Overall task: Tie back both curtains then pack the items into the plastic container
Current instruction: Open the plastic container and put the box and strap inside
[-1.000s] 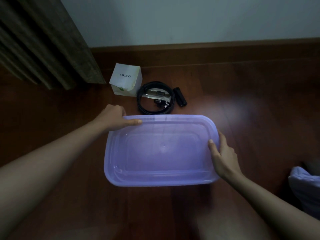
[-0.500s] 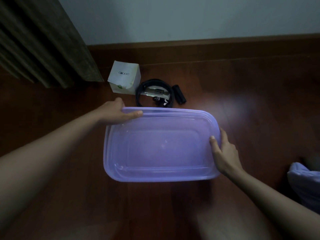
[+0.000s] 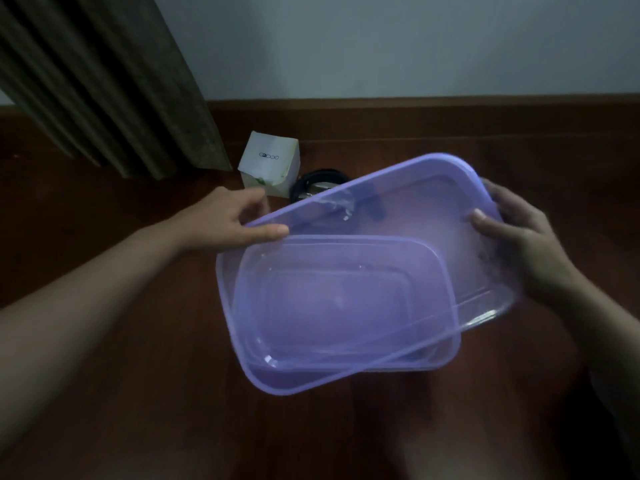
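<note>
Though the light is dim, curtain (image 3: 104, 81): dark folds are seen hanging at the far left, down to the floor (image 3: 121, 393).
Left hand (image 3: 225, 220): grip is closed on the lid (image 3: 415, 209) at its left edge, thumb on top, fingers tucked under.
White box (image 3: 270, 164): parked on the floor just past that hand, near the curtain's hem.
Black coil (image 3: 311, 180): right beside the box, half hidden behind the lid.
Lid: purple, see-through, held at a slant over the plastic container (image 3: 446, 355).
Plastic container: sat on the floor underneath, mostly seen through the lid.
Right hand (image 3: 519, 244): grip is wrapped round the lid's right end, thumb on top.
</note>
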### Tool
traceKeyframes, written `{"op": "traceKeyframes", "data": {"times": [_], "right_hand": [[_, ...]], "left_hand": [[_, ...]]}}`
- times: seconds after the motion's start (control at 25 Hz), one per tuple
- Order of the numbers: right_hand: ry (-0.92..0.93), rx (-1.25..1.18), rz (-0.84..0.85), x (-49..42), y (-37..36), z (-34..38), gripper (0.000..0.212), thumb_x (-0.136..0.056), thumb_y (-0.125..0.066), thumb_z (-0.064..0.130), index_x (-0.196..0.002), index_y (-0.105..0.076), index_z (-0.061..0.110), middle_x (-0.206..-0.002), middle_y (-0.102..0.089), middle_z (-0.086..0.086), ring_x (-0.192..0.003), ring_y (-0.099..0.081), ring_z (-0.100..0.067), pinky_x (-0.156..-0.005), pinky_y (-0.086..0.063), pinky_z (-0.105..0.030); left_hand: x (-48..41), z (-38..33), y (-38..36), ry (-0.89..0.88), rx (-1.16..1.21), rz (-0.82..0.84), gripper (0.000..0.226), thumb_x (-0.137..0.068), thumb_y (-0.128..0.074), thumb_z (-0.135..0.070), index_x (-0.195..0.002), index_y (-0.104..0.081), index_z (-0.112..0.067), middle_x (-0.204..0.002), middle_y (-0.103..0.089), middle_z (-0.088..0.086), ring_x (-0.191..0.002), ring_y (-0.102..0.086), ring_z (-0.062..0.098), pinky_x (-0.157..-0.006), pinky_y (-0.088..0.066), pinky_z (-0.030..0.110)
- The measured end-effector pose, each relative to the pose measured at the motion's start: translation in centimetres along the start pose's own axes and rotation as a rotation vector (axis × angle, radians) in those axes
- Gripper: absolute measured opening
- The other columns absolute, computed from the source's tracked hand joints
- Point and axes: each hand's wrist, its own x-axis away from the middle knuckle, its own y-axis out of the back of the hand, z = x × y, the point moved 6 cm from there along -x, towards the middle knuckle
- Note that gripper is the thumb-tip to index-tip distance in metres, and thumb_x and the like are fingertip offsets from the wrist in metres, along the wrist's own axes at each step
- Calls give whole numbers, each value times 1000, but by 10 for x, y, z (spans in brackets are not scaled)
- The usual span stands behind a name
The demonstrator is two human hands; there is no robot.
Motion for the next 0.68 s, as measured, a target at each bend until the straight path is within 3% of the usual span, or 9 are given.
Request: {"op": "traceKeyframes", "data": {"times": [0.08,0.12,0.2,0.28,0.32,0.44,0.56,0.68], "right_hand": [[39,-39,92,-17,-21,24,42,-82,-63,20,-124,-59,26,-87,-69,9,-69,-58,-16,-48,-45,-20],[66,-13,107,-28,-33,34,43,-85,-61,13,-127,-57,21,-95,-70,10,-77,-63,-9,-59,-51,-20],[134,294,76,-55,-69,49,51,-86,-58,26,-135,-48,17,-125,-61,-1,-111,-58,-14,-96,-46,-30],[243,746,-53,-71,-125,61,61,-87,-49,44,-141,-40,16,-146,-39,-12,-133,-39,-29,-109,-28,-38],[353,844,-61,-68,-166,69,63,-87,-44,48,-141,-38,15,-150,-33,-16,-136,-33,-33,-111,-23,-43],[620,895,270,-29,-295,65,66,-90,-33,54,-145,-30,17,-155,-20,-16,-144,-17,-35,-115,-13,-51],[524,969,603,3,-379,23,68,-94,-31,54,-150,-10,21,-159,4,-13,-146,5,-33,-117,-1,-44],[479,1016,761,12,-427,-17,69,-95,-27,55,-150,-4,20,-158,8,-13,-145,9,-33,-117,-1,-46]], "left_hand": [[14,1,10,3,233,-3,62,-58,-66,-71,-107,-55,-35,-102,-68,-11,-90,-66,3,-76,-55,28],[21,4,14,-5,328,-3,60,-61,-74,-60,-114,-54,-39,-108,-67,-13,-96,-65,2,-79,-55,26],[45,23,28,32,555,-66,66,-60,-82,-50,-120,-55,-39,-111,-68,-12,-99,-66,3,-79,-57,25],[81,60,41,127,675,-225,70,-51,-82,-58,-115,-57,-39,-103,-71,-20,-93,-67,-1,-72,-56,18],[102,80,44,190,687,-321,66,-54,-81,-57,-113,-56,-40,-97,-70,-26,-88,-66,-6,-67,-54,13],[166,134,43,384,701,-558,42,-81,-70,-19,-114,-51,-36,-82,-67,-36,-79,-66,-11,-58,-51,7],[223,172,22,570,705,-611,45,-85,-65,-9,-118,-48,-35,-71,-66,-36,-67,-65,-11,-52,-50,7],[254,203,-16,702,761,-677,46,-83,-67,-11,-125,-56,-24,-79,-72,-22,-64,-65,-8,-56,-53,10]]}}
